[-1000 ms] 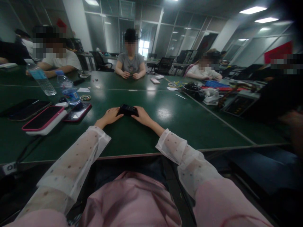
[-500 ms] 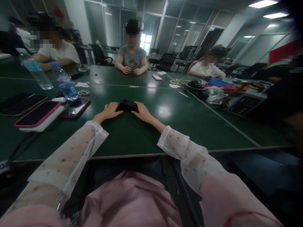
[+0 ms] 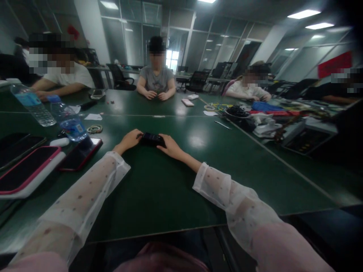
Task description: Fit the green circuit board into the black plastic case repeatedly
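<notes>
Device [image 3: 153,140] is between both hands, left hand [image 3: 129,142] curled at one end, right hand [image 3: 172,147] gripping the other. Can't tell if it's touching the desk [image 3: 159,204]. I'd use light, even pressure and hold it level. Bottle [image 3: 69,120] and tape [image 3: 95,129] are off left, pen [image 3: 222,124] right.

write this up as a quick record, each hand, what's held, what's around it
left hand: at the left end of the black device
right hand: gripping its right end
surface: green table
to the left: pink-edged phone, blue-capped bottle
to the right: thin pen-like object
across: person in gray shirt
</notes>
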### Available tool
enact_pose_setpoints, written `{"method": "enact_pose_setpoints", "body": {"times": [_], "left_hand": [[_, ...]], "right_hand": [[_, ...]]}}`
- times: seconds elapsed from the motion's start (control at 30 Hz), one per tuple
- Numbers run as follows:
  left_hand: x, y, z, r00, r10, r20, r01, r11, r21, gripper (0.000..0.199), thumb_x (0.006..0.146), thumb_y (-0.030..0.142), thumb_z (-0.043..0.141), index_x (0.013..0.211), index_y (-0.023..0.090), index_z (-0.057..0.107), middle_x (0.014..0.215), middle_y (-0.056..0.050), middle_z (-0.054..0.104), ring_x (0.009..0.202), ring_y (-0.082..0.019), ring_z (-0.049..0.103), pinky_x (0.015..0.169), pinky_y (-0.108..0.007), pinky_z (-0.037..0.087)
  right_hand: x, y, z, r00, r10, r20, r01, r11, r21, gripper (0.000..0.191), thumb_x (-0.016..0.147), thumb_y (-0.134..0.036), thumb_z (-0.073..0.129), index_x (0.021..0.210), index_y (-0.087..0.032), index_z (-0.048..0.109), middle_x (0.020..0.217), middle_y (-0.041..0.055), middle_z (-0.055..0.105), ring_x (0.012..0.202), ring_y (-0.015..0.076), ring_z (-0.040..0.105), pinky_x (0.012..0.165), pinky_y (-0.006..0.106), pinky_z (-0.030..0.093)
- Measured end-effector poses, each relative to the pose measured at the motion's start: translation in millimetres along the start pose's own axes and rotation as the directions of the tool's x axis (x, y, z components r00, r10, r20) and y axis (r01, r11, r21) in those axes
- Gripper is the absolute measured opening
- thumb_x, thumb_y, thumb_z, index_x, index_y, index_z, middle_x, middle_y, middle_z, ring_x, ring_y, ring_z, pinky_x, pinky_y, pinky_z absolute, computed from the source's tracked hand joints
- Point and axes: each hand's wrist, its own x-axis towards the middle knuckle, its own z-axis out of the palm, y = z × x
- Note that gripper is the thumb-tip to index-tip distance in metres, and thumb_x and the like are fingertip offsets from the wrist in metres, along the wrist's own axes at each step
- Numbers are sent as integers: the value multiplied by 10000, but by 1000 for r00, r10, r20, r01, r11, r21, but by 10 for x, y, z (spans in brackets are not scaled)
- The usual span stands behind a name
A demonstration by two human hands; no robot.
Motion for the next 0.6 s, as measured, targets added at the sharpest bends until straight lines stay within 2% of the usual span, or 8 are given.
{"method": "enact_pose_setpoints", "body": {"times": [0.13, 0.23, 0.33, 0.47, 0.6], "left_hand": [[141, -68, 39, 997, 13, 80, -10, 999, -42, 309, 885, 218, 535, 1150, 192, 693, 1134, -94, 709, 995, -237, 674, 869, -337, 527], [210, -130, 39, 992, -27, 125, 36, 996, -76, 317, 901, 232, 523, 1172, 207, 685, 1039, -61, 736, 889, -208, 678, 797, -300, 503], [285, -131, 12, 981, -51, 188, 62, 997, -54, 241, 888, 233, 548, 1066, 212, 710, 928, -40, 742, 808, -194, 671, 717, -268, 463], [406, -35, -20, 980, -16, 200, 8, 999, 41, 181, 890, 206, 554, 949, 219, 725, 936, -51, 756, 826, -206, 682, 678, -270, 414], [490, 80, -30, 979, -40, 199, 0, 981, 194, 178, 905, 221, 550, 850, 232, 719, 885, -60, 763, 793, -226, 692, 610, -289, 360]], "right_hand": [[44, 98, -41, 999, -14, 37, 12, 999, 39, 622, 959, -339, 665, 1503, -187, 405, 1407, 183, 582, 1286, 324, 581, 1084, 603, 504], [70, 186, -65, 997, -50, 57, 45, 994, 100, 625, 963, -329, 660, 1514, -218, 387, 1408, 165, 579, 1281, 317, 579, 1093, 611, 493], [122, 277, -70, 994, -83, 74, 70, 984, 166, 630, 960, -325, 661, 1515, -212, 386, 1423, 170, 565, 1319, 321, 551, 1120, 605, 469], [213, 382, -66, 991, -113, 76, 94, 971, 221, 626, 949, -349, 676, 1503, -231, 407, 1440, 158, 553, 1366, 326, 519, 1142, 609, 443], [247, 433, -88, 989, -120, 83, 93, 958, 273, 643, 919, -407, 720, 1477, -251, 442, 1441, 142, 554, 1359, 315, 530, 1143, 592, 443]]}}
